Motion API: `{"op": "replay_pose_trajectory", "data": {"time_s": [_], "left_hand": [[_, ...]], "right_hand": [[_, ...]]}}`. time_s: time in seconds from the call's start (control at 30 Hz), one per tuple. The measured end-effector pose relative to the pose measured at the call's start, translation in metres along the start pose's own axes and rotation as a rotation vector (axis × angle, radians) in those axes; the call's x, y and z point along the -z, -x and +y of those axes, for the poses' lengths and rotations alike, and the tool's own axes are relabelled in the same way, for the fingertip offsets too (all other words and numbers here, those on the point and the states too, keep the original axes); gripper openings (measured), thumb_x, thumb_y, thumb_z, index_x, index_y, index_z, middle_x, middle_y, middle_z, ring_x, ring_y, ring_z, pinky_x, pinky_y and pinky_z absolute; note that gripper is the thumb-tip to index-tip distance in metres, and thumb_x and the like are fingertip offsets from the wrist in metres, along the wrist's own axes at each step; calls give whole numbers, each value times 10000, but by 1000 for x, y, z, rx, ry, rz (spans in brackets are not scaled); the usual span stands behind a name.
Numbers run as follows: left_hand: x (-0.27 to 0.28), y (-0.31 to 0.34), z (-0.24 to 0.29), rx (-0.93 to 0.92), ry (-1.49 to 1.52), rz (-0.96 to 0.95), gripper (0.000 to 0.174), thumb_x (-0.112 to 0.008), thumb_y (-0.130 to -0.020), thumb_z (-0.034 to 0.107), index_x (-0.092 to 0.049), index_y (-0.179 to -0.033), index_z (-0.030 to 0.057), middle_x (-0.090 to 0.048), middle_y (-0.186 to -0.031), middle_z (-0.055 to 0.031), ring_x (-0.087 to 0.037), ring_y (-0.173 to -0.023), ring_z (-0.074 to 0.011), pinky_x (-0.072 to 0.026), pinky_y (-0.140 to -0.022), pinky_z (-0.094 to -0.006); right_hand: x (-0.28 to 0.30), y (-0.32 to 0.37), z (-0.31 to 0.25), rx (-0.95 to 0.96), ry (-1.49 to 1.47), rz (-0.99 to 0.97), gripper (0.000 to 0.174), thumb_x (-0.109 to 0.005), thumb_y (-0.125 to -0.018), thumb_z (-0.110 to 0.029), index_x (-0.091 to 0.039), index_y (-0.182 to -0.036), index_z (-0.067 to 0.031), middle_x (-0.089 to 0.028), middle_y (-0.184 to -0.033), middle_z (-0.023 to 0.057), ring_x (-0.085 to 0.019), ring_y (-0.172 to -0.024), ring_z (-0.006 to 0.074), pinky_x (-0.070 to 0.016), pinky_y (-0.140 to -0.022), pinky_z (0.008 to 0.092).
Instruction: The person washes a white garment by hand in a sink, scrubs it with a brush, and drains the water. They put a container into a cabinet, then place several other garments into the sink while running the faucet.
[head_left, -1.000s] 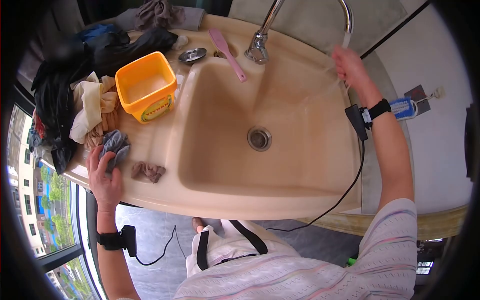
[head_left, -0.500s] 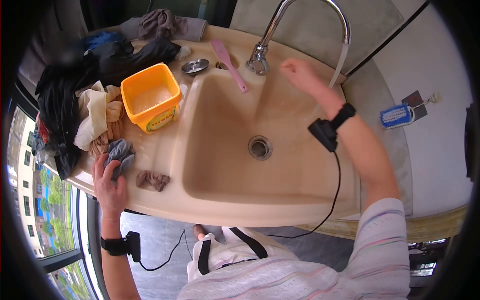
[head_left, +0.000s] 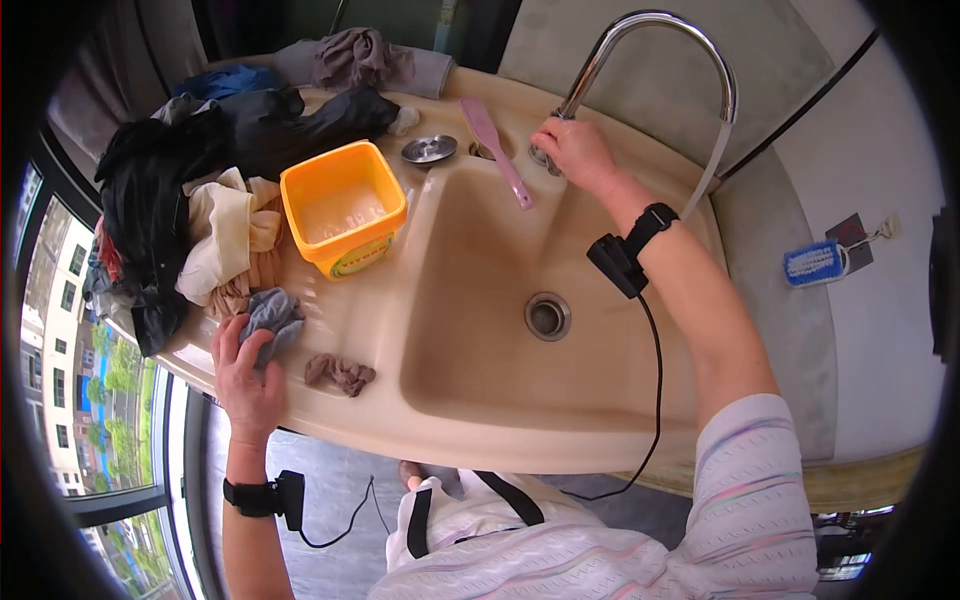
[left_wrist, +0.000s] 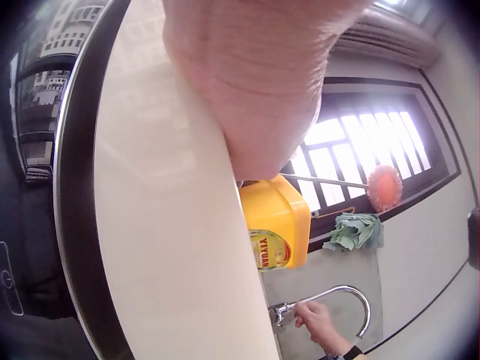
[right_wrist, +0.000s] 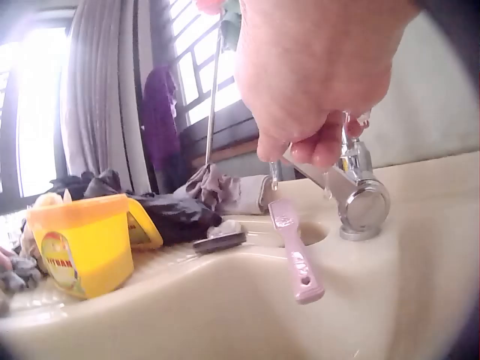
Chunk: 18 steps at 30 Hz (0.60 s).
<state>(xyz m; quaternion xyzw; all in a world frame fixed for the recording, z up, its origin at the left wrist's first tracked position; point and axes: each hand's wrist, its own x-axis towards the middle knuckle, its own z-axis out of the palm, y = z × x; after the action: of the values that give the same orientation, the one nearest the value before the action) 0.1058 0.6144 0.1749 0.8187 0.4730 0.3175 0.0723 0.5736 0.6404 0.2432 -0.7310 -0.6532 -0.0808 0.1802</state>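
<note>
My right hand (head_left: 578, 152) is at the base of the tap (head_left: 655, 25), its fingers curled round the tap handle (right_wrist: 330, 180). Drops hang beneath those wet fingers in the right wrist view. A thin stream of water (head_left: 708, 172) falls from the spout toward the right side of the basin (head_left: 480, 300). At the counter's left front, my left hand (head_left: 250, 385) rests with spread fingers against a crumpled grey-blue cloth (head_left: 274, 318). Beside that hand lies a small brown cloth (head_left: 340, 374).
A yellow tub (head_left: 345, 215) with suds stands left of the basin. Behind it are piled dark clothes (head_left: 150, 190) and cream clothes (head_left: 220, 230). A pink brush (head_left: 495, 150) and a metal drain cover (head_left: 429, 150) lie by the tap. A blue brush (head_left: 815, 264) hangs on the right.
My right hand has moved left from beside the water stream to the tap handle. The left hand stays by the grey-blue cloth. The head view has shifted slightly.
</note>
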Motion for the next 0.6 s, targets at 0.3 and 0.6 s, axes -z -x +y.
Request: {"op": "replay_pose_trajectory", "data": {"time_s": [0.3,0.6], "left_hand": [[1,0,1,25,28,10,314,-538,-577,-16,-592,-875,68,-512,-1144,-143,-419,-1146,-367,-348,-963,-414],[2,-5,5,37,-1,13,314,-530,-566,-31,-597,-859,60,-523,-1115,-148,-439,-1122,-372,-373,-939,-409]], "right_hand": [[1,-40,-6,-131,96,132,196,-514,-816,-234,-625,-800,-73,-620,-786,159,-595,-760,340,-472,-670,432],[-109,-74,-75,102,-2,-84,222,-594,-764,-281,-666,-891,-114,-658,-844,111,-623,-799,273,-483,-713,375]]}}
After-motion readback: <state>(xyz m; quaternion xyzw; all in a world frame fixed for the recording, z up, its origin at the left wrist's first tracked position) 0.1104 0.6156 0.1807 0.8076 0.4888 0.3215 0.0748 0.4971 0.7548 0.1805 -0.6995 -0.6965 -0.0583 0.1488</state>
